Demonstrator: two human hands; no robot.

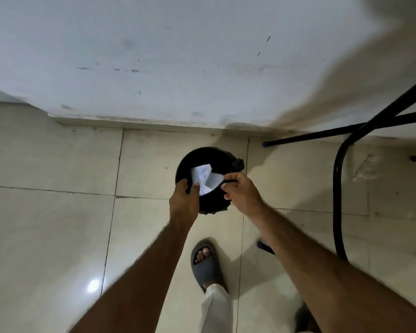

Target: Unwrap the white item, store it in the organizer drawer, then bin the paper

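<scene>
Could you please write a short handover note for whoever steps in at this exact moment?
Left hand: pinching the lower edge of the white paper, held over the open black bin on the floor by the wall.
Right hand: at the bin's right rim, fingers curled; its hold on the paper's other edge is unclear.
Done: paper brought to the bin. The white item and organizer drawer are out of view, so storing cannot be confirmed.
Left: let the paper drop into the bin.
</scene>
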